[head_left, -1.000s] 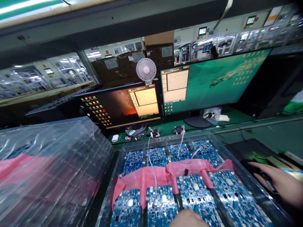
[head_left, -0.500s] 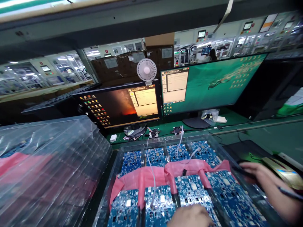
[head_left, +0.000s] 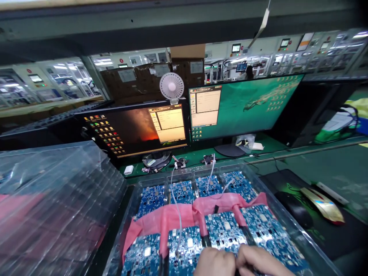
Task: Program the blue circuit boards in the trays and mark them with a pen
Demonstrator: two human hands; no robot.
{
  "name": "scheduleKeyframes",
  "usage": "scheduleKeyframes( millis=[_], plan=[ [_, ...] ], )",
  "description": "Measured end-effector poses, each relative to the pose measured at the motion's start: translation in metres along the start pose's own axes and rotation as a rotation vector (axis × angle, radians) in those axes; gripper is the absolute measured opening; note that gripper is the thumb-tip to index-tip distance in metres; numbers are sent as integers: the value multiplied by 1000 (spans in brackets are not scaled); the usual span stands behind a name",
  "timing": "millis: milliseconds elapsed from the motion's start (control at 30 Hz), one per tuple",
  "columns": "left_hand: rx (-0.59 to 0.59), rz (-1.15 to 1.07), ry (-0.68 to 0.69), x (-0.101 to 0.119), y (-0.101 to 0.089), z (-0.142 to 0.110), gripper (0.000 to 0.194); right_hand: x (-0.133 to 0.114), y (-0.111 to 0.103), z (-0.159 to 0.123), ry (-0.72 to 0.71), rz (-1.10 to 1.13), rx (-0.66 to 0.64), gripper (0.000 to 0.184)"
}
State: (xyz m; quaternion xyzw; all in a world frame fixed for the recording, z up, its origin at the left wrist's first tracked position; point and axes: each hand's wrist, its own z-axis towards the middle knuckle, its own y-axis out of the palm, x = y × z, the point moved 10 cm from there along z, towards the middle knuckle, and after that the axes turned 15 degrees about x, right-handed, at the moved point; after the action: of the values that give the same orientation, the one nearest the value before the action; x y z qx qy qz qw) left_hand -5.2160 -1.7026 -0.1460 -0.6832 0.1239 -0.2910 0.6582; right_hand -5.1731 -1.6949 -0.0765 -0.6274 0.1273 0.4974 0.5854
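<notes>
My left hand (head_left: 215, 262) and my right hand (head_left: 260, 261) are side by side at the bottom edge, over the near row of blue circuit boards (head_left: 186, 243). Both have curled fingers, and their knuckles nearly touch. A small dark part shows between them, but what they hold is hidden below the frame. The boards lie in a clear plastic tray (head_left: 299, 226) with compartments. Pink tape (head_left: 178, 214) runs across its middle and down some dividers. Thin white cables (head_left: 176, 199) reach from small connector pieces (head_left: 180, 163) behind the tray onto the boards.
A tall stack of clear trays (head_left: 66, 184) stands at left. Two monitors (head_left: 244, 107) and a small white fan (head_left: 171, 86) are behind. To the right, a black mouse (head_left: 293, 209) and a gold mouse (head_left: 323, 205) lie on a dark mat (head_left: 330, 241).
My right hand has left the black mouse, with a thin pen-like tool showing in it earlier, and come in beside my left hand. The view has turned slightly right.
</notes>
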Motion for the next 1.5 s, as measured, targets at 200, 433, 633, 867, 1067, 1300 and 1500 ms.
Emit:
scheduleKeyframes(
  millis=[200, 433, 633, 867, 1067, 1300, 1500],
  plan=[
    [-3, 0, 21, 9, -33, 8, 13, 17, 29, -7, 68, -79, -272, 26],
    [136, -172, -79, 4, -61, 9, 20, 16, -96, 12, 195, 34, 431, 31],
    [128, -232, -86, 3, -57, 9, 18, 105, -173, 66, 449, -165, 795, 24],
    [98, -285, -83, 2, -56, 12, 16, 165, -151, 100, 498, -179, 712, 30],
    [89, -289, -90, 1, -52, 11, 16, 173, -145, 99, 507, -253, 698, 26],
    [87, -295, -91, 2, -54, 11, 15, 168, -142, 102, 511, -249, 674, 22],
    [80, -330, -131, -2, -54, 11, 14, 155, -155, 97, 541, -47, 753, 30]
  ],
)
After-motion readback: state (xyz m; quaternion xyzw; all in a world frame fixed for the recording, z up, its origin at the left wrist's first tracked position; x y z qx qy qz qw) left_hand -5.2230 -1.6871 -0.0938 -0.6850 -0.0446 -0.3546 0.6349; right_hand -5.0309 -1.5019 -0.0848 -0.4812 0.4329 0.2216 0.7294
